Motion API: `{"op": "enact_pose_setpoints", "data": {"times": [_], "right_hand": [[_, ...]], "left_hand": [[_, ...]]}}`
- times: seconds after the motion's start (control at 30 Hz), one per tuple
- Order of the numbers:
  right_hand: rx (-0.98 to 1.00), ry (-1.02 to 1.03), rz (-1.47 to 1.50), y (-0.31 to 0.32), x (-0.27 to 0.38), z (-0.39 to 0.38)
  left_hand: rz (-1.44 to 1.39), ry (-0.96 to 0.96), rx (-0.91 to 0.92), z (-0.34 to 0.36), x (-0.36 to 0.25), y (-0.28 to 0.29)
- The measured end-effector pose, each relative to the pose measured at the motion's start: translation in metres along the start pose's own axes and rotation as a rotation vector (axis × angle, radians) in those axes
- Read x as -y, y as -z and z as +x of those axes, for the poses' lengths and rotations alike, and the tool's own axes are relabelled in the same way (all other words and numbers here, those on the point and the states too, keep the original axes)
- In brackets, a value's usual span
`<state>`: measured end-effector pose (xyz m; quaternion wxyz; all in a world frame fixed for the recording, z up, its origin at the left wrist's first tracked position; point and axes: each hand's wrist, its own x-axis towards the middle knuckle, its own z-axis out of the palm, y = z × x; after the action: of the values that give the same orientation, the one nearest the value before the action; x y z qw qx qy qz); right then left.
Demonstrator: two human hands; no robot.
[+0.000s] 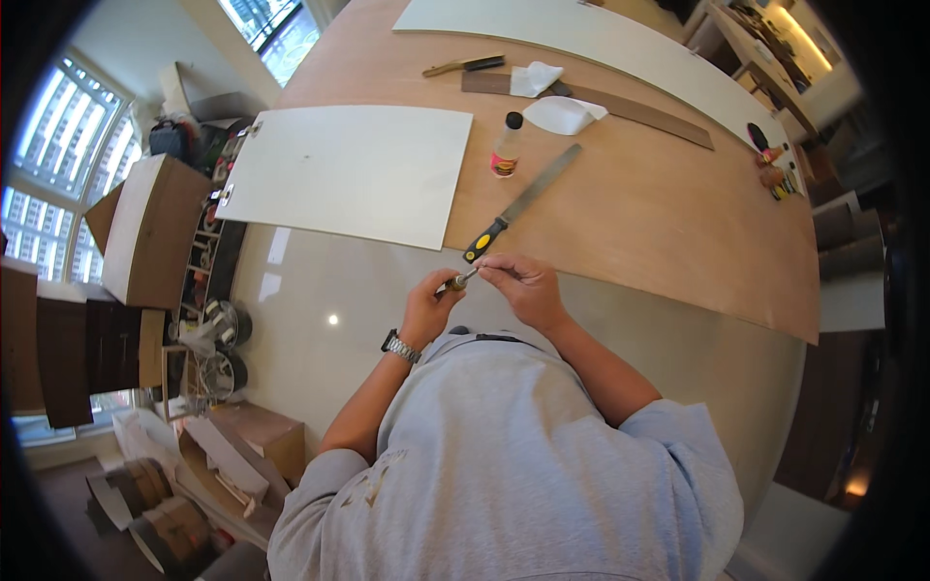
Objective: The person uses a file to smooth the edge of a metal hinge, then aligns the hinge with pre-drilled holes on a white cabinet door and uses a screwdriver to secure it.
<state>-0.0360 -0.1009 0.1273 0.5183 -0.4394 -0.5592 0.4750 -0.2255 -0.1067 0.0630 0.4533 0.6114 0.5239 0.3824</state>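
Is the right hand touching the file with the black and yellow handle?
Apart. The head view shows the right hand below the file, with bare wood between the handle's end and the fingers.

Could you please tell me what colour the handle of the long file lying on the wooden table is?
The file has a black handle with a yellow patch, seen best in the head view.

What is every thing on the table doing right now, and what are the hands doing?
left hand: closed on a small tool.
right hand: pinching the small tool's tip.
file: lying flat, untouched.
glue bottle: upright, black cap on.
white panel: lying flat, hinges on its left edge.
brush: lying flat.
wooden strip: lying flat under white cloths.
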Motion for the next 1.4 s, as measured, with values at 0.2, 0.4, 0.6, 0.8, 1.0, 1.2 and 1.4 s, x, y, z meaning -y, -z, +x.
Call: {"op": "enact_pose_setpoints", "data": {"times": [0.2,0.4,0.6,0.8,1.0,1.2,1.4], "right_hand": [[0.187,0.069,0.019,0.006,0.005,0.004],[0.3,0.027,0.118,0.008,0.0,0.0],[0.36,0.025,0.119,0.012,-0.007,-0.003],[0.407,-0.002,0.147,0.013,-0.009,-0.005],[0.388,-0.304,0.14,0.005,-0.023,0.006],[0.309,-0.623,0.537,-0.028,-0.036,0.025],[0.376,-0.697,0.636,-0.108,-0.046,0.045]], "left_hand": [[-0.042,0.015,-0.087,-0.006,0.01,-0.015],[-0.035,-0.014,-0.143,-0.013,0.024,-0.024],[-0.099,-0.001,-0.187,-0.024,0.03,-0.033],[-0.17,0.092,-0.144,-0.036,0.021,-0.038],[-0.097,0.255,-0.029,-0.062,0.017,-0.022],[-0.037,0.17,-0.032,-0.093,0.01,0.037],[0.003,0.131,-0.174,-0.111,0.021,0.115]]}}
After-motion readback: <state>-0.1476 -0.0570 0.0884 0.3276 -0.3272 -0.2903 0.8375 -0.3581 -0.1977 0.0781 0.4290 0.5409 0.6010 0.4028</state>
